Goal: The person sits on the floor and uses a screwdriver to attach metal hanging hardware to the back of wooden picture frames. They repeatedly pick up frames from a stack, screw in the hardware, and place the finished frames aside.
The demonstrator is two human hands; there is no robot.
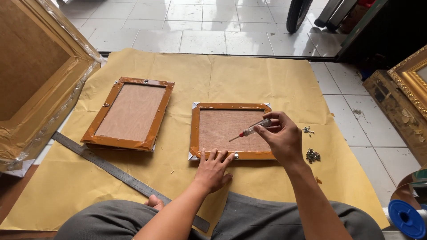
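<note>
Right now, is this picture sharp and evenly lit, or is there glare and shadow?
Head view: soft daylight, sharp throughout; glare on the white floor tiles and on the plastic-wrapped large frame; the right hand holding the clear-handled screwdriver casts only a faint shadow.

One head-worn view looks steeply down from close above at the brown paper [249, 80] covering the near floor.

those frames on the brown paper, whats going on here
A person sits on the floor over a sheet of brown paper. The left hand presses on the near edge of the smaller picture frame, which lies back up. The right hand holds a small screwdriver over it. A second frame lies to the left, small metal fittings to the right.
</note>
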